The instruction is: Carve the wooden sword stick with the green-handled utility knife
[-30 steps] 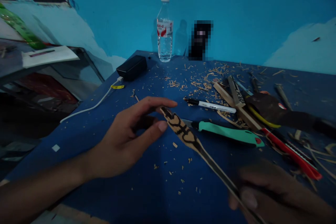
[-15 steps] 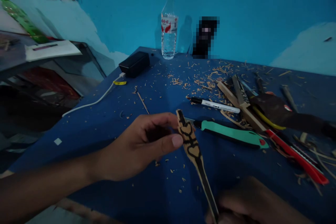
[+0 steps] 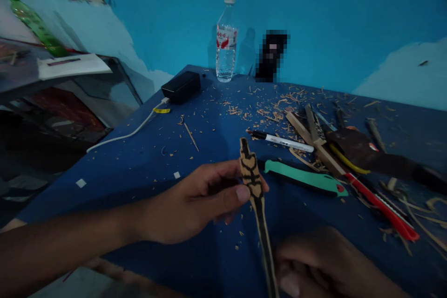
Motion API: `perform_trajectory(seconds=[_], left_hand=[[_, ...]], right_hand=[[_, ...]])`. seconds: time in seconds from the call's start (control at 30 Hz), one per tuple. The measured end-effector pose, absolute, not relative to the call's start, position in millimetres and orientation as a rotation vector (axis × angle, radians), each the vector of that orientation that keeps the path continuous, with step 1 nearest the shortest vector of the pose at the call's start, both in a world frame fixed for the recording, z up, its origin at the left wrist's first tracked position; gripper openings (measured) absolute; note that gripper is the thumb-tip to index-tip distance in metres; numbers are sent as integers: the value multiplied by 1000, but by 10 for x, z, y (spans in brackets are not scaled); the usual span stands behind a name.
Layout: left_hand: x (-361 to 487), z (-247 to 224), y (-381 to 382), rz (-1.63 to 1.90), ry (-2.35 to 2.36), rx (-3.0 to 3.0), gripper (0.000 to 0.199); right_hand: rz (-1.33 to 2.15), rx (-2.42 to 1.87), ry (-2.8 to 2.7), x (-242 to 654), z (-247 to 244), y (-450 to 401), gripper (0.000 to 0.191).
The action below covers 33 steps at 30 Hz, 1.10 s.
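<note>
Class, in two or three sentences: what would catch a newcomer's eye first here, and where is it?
Centre front, a thin wooden strip with black markings stands nearly upright, pinched by the left hand and held lower down by the right hand. Behind it lies a green-handled knife; a water bottle stands by the wall.

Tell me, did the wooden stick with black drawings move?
Yes. The wooden stick swung upright; its tip, earlier left of the marker, now points toward it.
</note>
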<state>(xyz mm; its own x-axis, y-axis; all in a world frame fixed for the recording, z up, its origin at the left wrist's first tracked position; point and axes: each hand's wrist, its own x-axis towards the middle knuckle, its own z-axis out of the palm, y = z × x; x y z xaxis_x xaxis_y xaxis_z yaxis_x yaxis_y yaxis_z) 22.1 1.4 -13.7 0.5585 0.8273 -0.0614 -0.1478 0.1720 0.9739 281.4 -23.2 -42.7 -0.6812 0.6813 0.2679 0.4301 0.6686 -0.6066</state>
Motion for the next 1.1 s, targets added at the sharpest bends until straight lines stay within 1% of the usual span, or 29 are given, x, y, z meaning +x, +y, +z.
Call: perform_trajectory(seconds=[0.07,0.17,0.2,0.27,0.33,0.37,0.53,0.67,0.77,0.83,0.97,1.1], left_hand=[[214,-132,20,778,754,1196,27],[183,-103,14,783,848,1182,30],[172,-94,8,783,865,1167,29],[157,-83,-5,786,855,1139,28],[154,-87,-12,781,832,1125,29],[158,-93,-12,779,821,1123,30],[194,-117,-8,755,782,1081,37],[205,-115,-27,723,777,987,37],[203,-110,-51,725,794,900,36],[207,-92,-73,733,784,859,34],[235,0,-121,748,730,844,22],[266,123,-146,814,773,835,21]], right_hand=[[529,-909,-2340,2871,-396,-139,18],[230,-1010,-2322,2993,-383,86,12],[162,-1026,-2327,3032,-394,167,15],[78,-1092,-2339,3094,-443,309,32],[53,-1153,-2386,3129,-514,408,47],[52,-1167,-2420,3137,-550,439,50],[52,-1170,-2421,3114,-623,462,37],[148,-1245,-2194,3085,-514,369,40],[155,-1183,-2155,3076,-411,251,43],[105,-1148,-2168,3055,-352,166,43],[55,-1049,-2251,2931,-219,42,40],[-50,-904,-2327,2754,-75,8,36]])
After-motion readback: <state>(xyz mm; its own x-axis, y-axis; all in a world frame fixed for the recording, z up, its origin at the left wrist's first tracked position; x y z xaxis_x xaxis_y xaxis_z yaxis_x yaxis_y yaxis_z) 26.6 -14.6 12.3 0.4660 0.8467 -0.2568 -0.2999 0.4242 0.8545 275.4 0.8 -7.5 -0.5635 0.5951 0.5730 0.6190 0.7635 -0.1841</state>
